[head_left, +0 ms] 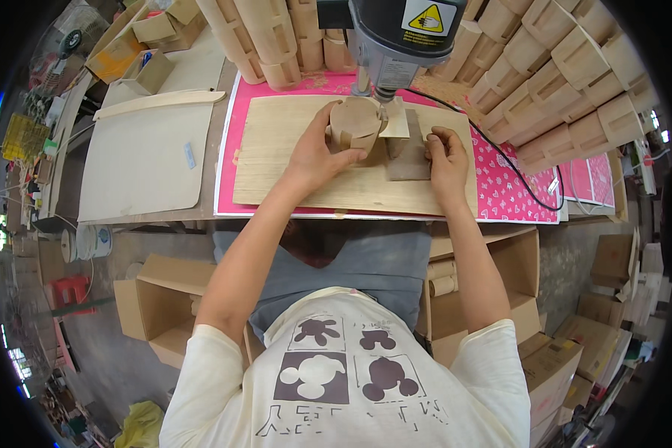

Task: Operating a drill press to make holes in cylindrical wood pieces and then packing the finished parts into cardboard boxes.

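Note:
My left hand (315, 153) grips a small rounded wooden box piece (355, 123) and holds it under the head of a bench drill (399, 37). The piece stands on a pale wooden board (291, 168) that lies over a pink patterned sheet (511, 190). My right hand (446, 155) presses down on a small dark flat wooden block (409, 158) just right of the piece, fingers curled over its edge. The drill bit itself is hidden between the piece and the machine.
Stacks of similar wooden pieces (276, 37) stand behind the drill, and more of these stacks (567, 75) fill the right. A black cable (526, 179) runs across the pink sheet. A large curved plywood panel (142, 157) lies at left. Open cardboard boxes (164, 302) stand on the floor.

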{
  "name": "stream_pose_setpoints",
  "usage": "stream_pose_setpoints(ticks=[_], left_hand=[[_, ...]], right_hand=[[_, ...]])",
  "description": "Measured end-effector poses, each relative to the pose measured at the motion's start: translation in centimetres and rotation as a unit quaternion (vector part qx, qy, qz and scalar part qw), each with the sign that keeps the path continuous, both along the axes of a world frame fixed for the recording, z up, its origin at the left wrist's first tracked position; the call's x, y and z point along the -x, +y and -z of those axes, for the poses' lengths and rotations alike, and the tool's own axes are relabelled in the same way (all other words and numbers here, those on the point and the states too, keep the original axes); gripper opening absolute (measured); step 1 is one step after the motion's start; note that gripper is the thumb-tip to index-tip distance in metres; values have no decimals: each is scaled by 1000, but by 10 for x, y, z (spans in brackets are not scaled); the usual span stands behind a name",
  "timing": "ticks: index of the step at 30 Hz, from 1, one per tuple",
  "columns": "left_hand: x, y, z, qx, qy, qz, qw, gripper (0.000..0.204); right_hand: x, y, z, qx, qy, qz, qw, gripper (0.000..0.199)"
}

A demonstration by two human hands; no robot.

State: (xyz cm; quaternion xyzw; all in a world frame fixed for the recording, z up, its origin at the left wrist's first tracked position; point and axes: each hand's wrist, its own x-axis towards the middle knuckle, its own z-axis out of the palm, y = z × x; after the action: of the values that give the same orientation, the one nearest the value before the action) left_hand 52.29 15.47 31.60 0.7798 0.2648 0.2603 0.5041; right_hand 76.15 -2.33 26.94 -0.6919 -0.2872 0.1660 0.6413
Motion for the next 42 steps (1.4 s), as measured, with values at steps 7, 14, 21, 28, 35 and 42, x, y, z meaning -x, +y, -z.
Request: stream_pose_setpoints(ticks=[7,14,21,28,35,42], left_hand=[[-5,2,-6,25,12,18,999,111],[-13,-4,-2,19,-19,16,1000,110],[-15,-9,-2,19,-31,11,999,102],[-15,-7,6,-9,-33,10,999,103],[-17,-6,10,-15,-49,21,998,101],[-12,-7,2,-4,-38,12,999,101]], right_hand=[[2,-2,-4,33,-50,4,998,24],[1,-2,-2,26,-49,5,998,24],[-25,44,-73,-75,5,47,996,33],[-43,119,-212,-201,24,-53,978,32],[-39,86,-232,-172,-63,-83,980,28],[35,16,-181,-176,-203,-47,962,24]])
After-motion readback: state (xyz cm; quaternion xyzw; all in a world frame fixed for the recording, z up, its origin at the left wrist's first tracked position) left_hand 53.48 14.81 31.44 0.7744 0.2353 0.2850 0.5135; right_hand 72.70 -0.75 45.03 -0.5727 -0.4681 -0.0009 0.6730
